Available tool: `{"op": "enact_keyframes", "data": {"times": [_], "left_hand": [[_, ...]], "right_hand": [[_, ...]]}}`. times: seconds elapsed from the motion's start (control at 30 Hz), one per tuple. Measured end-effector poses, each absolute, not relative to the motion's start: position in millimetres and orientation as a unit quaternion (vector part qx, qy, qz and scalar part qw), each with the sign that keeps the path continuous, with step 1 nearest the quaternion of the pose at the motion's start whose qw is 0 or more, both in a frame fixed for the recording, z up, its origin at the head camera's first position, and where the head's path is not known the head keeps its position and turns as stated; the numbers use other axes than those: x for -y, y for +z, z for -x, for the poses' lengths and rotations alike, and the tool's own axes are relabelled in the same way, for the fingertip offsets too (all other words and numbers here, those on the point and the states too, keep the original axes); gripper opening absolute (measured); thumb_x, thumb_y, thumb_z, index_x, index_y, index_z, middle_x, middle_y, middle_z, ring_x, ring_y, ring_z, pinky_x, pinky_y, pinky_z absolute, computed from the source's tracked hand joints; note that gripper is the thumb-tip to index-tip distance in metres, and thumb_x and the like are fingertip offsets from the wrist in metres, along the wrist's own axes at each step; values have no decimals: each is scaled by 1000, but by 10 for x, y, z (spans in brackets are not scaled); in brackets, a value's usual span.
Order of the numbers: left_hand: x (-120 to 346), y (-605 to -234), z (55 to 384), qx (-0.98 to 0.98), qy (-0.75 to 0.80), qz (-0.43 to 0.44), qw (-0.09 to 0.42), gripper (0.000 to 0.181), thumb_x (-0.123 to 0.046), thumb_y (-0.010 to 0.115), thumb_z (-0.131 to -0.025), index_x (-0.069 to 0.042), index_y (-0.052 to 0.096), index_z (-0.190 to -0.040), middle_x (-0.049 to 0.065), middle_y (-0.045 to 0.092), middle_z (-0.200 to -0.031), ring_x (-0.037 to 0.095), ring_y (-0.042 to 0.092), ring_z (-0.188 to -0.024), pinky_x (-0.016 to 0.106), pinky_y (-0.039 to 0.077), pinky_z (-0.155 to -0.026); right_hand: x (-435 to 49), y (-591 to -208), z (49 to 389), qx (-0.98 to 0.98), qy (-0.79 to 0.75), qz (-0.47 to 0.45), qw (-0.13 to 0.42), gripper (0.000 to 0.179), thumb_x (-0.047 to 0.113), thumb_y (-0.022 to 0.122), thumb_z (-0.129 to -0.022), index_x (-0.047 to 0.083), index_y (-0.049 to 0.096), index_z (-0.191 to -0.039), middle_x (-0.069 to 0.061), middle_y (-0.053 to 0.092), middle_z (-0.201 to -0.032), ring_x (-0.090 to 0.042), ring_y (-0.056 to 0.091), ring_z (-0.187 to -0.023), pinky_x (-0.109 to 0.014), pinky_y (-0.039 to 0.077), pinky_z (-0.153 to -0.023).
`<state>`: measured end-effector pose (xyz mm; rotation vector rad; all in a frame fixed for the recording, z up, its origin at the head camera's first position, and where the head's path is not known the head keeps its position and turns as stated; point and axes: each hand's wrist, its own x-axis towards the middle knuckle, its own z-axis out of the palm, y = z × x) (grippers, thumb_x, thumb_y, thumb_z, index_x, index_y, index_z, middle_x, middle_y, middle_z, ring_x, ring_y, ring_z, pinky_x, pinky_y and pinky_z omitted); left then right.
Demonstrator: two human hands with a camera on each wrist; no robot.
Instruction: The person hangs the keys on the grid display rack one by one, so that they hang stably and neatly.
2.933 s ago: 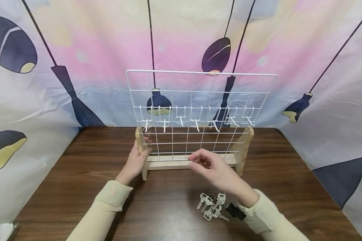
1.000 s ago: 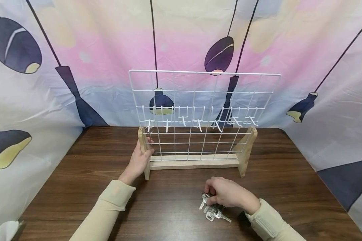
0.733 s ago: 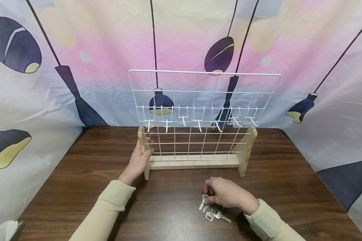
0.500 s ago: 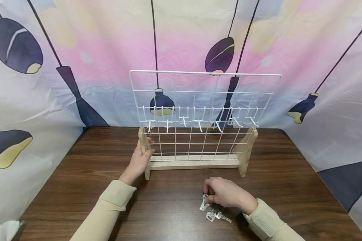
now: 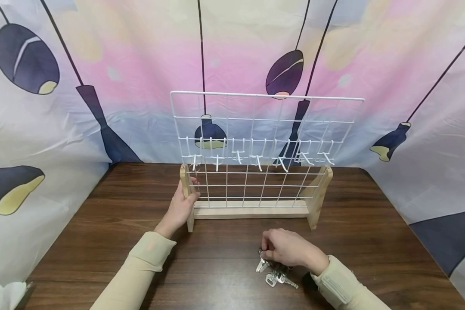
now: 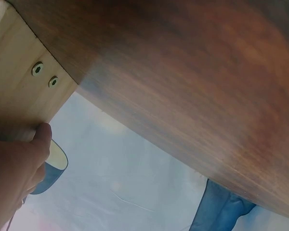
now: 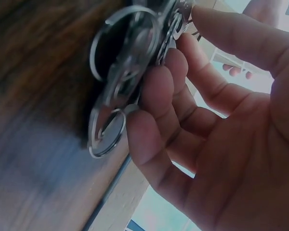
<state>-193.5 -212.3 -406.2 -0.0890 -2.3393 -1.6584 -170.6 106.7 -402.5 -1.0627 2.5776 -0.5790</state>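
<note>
My left hand grips the left wooden upright of a white wire grid rack, its thumb on the near side. A ring with a thin chain hangs at the leftmost hook, partly behind the fingers. Lower right, my right hand is down at a small pile of silver keys with metal rings. Thumb and forefinger pinch one key at its head. In the right wrist view the other fingers curl beside the key rings, close to the tabletop.
Several white hooks run across the rack at mid-height. A wooden base bar joins its two uprights. The brown wood table reaches back to a patterned curtain. Something white lies at the lower left edge.
My right hand has come down from in front of the rack to the keys and taken hold of one, shifting it slightly. The left hand keeps its grip on the upright.
</note>
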Motion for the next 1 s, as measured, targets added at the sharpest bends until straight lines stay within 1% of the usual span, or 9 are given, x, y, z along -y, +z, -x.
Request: {"op": "enact_keyframes", "data": {"times": [0.2,0.27,0.53,0.73,1.0], "left_hand": [[2115,-4056,1926,808,-573,31,134,39,-1,50,-94,-4,38,-131,22,50,-130,41,47,-120,50,36,-99],[2114,-4051,1921,808,-572,32,135,39,-1,50,-94,-3,38,-131,22,50,-130,41,48,-120,50,36,-99],[2116,-4051,1930,809,-572,34,133,41,-2,50,-94,-4,36,-133,23,48,-132,39,47,-122,50,37,-99],[2118,-4046,1934,810,-571,31,132,40,-3,50,-95,-4,37,-133,24,47,-133,38,47,-123,51,36,-101],[2128,-4052,1936,810,-573,28,119,40,-5,49,-96,-5,35,-134,22,47,-135,40,48,-123,52,36,-100]], "right_hand": [[-1055,-4052,1702,-892,-193,393,116,18,24,75,-85,18,59,-91,12,50,-72,-2,46,-64,-26,40,-57],[-1054,-4064,1700,-890,-191,398,111,17,24,74,-85,18,60,-92,12,50,-74,-1,46,-65,-25,40,-58],[-1065,-4067,1689,-891,-189,399,104,12,22,72,-87,19,61,-90,12,48,-77,-1,46,-65,-24,40,-58],[-1076,-4072,1689,-890,-191,403,96,8,22,69,-90,21,61,-88,15,47,-77,0,46,-66,-24,40,-57],[-1084,-4075,1697,-891,-197,399,92,8,20,68,-90,20,62,-85,15,50,-77,-1,46,-65,-24,41,-57]]}}
